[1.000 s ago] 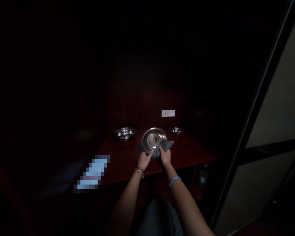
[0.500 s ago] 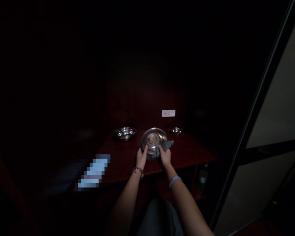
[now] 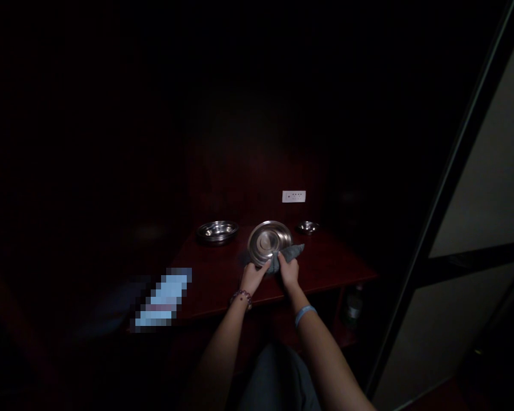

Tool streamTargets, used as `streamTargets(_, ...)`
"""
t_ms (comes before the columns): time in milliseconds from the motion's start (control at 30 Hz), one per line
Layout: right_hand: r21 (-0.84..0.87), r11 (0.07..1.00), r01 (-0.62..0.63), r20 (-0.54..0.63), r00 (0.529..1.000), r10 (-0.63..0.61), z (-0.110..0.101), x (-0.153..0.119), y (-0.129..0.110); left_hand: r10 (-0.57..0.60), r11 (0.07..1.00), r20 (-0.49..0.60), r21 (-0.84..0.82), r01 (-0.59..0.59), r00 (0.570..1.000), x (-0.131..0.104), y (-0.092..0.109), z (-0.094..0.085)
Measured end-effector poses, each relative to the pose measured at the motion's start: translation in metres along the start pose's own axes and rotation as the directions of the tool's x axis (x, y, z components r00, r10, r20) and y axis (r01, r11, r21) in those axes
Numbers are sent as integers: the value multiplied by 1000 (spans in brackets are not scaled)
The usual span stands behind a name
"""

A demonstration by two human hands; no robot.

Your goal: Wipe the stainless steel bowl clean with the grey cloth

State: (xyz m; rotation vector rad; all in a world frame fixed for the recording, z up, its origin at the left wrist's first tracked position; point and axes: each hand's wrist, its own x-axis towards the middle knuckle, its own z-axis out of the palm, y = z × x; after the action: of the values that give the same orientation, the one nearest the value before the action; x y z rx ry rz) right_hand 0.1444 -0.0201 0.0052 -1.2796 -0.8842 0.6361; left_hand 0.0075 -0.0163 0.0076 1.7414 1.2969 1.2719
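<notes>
A round, shiny metal plate [image 3: 264,242] is tilted up above the dark red desk, its face toward me. My left hand [image 3: 253,277], with a beaded bracelet at the wrist, grips the plate's lower edge, thumb on the near face and other fingers hidden behind. A grey cloth [image 3: 292,252] is bunched at the lower right rim. My right hand [image 3: 288,270], with a blue band on the wrist, pinches that cloth against the plate. Both hands are closed, close together.
Stacked metal dishes [image 3: 217,230] sit at the back left of the desk [image 3: 214,279]. A small metal bowl [image 3: 308,228] stands back right, below a white wall socket [image 3: 293,196]. A bottle [image 3: 354,305] is on the lower shelf. A pixelated bright patch [image 3: 163,299] lies left.
The plate has turned slightly and shifted a little right. My left hand has slid right along its lower edge, nearer my right hand, which has hardly moved.
</notes>
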Motion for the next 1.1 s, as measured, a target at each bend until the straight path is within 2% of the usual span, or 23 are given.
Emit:
streamTargets(133,-6,1000,5,10,1000,-5,-1,-2,-3,-3,990,33,143,-1,999,-3,4,-2)
streamTargets(300,-1,1000,10,14,1000,-10,-1,-4,-5,-1,991,21,132,-2,1000,-2,4,-2)
streamTargets(567,-18,1000,5,3,1000,-5,1,1,3,-24,999,-6,26,25,1000,3,-4,0)
streamTargets(667,-34,999,23,0,1000,-23,2,3,6,-36,999,-67,-6,36,997,4,-5,0)
streamTargets(867,-43,997,69,8,998,-68,3,2,6,-37,977,-204,-211,-7,978,4,-4,-2)
streamTargets(1100,-64,996,56,-8,998,-57,1,0,3,-10,957,-202,-286,-50,979,6,-7,0)
